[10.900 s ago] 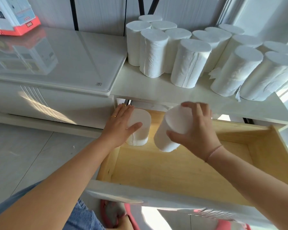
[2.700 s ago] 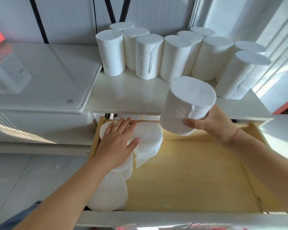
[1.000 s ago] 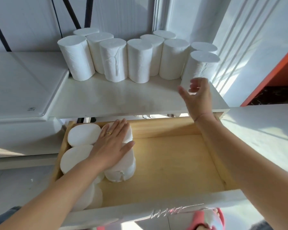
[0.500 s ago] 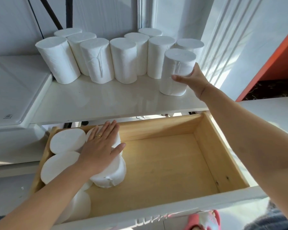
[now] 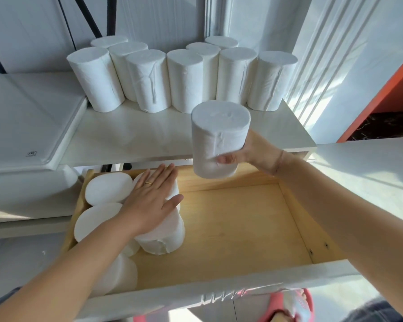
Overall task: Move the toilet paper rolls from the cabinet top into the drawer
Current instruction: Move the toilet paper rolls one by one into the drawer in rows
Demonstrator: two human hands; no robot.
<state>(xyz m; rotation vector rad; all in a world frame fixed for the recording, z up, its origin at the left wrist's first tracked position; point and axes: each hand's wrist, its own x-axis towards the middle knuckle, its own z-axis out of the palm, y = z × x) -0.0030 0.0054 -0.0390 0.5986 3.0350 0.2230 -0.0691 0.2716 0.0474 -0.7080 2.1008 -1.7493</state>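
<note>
My right hand (image 5: 249, 152) grips one white toilet paper roll (image 5: 219, 135) upright in the air, over the front edge of the white cabinet top (image 5: 130, 138) and the back of the open wooden drawer (image 5: 230, 228). Several more rolls (image 5: 186, 80) stand in a cluster at the back of the cabinet top. In the drawer's left part stand several rolls (image 5: 107, 189). My left hand (image 5: 149, 201) lies flat, fingers together, on top of the inner ones there.
A glossy white surface (image 5: 26, 126) adjoins the cabinet top on the left. A white wall with an orange panel (image 5: 382, 94) stands to the right. The drawer's white front (image 5: 196, 296) is nearest me, with a pink slipper (image 5: 286, 305) below it.
My right hand has lifted the rightmost front roll off the cabinet top and carried it forward and left, toward the drawer. My left hand has stayed on the rolls in the drawer.
</note>
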